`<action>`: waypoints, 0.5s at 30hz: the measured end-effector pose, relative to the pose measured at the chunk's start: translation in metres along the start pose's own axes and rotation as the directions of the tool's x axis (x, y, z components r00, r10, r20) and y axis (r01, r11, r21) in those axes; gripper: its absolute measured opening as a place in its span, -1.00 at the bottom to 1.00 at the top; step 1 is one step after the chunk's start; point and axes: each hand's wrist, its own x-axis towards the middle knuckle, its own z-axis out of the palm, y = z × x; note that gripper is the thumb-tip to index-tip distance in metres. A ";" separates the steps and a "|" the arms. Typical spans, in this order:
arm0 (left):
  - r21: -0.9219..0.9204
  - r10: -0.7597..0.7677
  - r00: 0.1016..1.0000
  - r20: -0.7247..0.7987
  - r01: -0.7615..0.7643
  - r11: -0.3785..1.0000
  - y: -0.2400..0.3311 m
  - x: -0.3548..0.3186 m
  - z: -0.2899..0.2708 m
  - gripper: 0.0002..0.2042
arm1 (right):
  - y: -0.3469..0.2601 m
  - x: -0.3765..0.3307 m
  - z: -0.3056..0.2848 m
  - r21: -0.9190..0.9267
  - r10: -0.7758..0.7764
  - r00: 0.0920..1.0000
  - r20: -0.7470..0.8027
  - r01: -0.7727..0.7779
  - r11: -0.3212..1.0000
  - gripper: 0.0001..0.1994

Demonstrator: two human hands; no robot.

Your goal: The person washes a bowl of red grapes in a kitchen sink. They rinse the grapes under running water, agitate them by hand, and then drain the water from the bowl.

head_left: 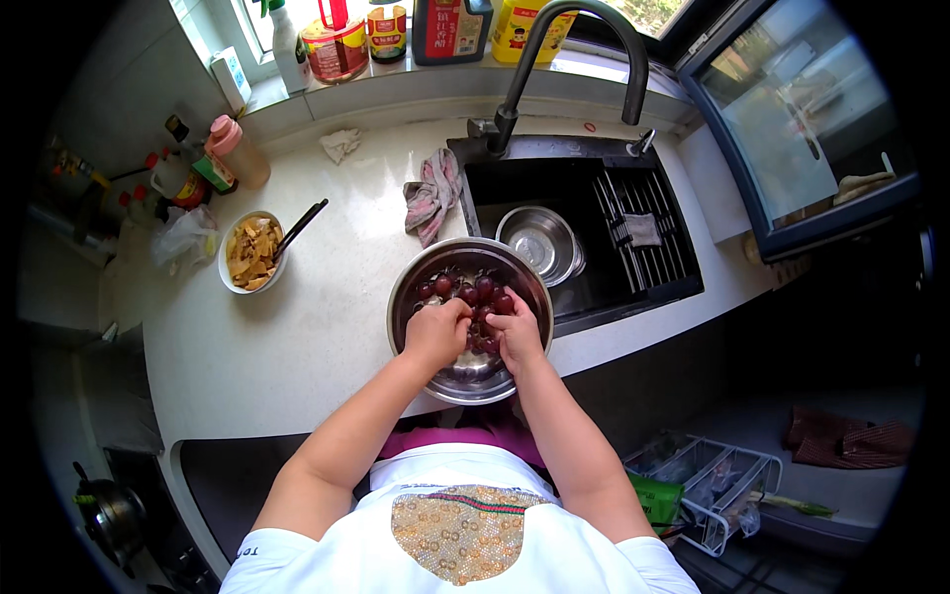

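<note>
A large stainless steel bowl (pixel 400 297) stands at the counter's front edge, partly beside the sink. Dark red grapes (pixel 483 285) fill its far half, some of them still in a bunch. My left hand (pixel 438 332) reaches into the bowl with fingers pinched together at the grapes; its fingertips and what they pinch are hidden. On the other side, my right hand (pixel 521 335) curls its thumb and fingers round grapes of the bunch near the middle of the bowl.
A black sink (pixel 485 188) with a steel basin (pixel 539 238), a drying rack (pixel 648 233) and a dark faucet (pixel 510 109) lies at the right. Left stands a white bowl (pixel 226 259) of food with chopsticks (pixel 302 226). A cloth (pixel 432 196) lies beside the sink; an open window (pixel 811 109) juts in.
</note>
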 end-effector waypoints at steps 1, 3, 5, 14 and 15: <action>0.100 0.121 0.990 -0.067 -0.114 0.988 0.002 0.000 0.001 -0.83 | 0.000 0.007 -0.008 -0.005 0.015 0.999 0.044 -0.015 1.000 -0.52; 0.313 0.366 0.915 -0.166 -0.303 0.900 0.004 -0.003 0.002 -0.81 | 0.001 0.010 -0.012 -0.083 0.080 0.996 0.038 -0.076 0.994 -0.50; 0.338 0.334 0.934 -0.129 -0.276 0.900 -0.003 -0.007 0.011 -0.81 | 0.000 0.000 -0.006 -0.222 0.166 0.983 -0.073 -0.178 0.959 -0.49; 0.438 0.357 0.929 -0.095 -0.283 0.853 -0.019 -0.004 0.026 -0.90 | -0.008 -0.005 0.000 -0.438 0.300 0.929 -0.215 -0.366 0.821 -0.76; 0.438 0.348 0.933 -0.087 -0.278 0.855 -0.019 -0.005 0.025 -0.90 | -0.006 -0.005 -0.001 -0.477 0.291 0.937 -0.193 -0.348 0.807 -0.78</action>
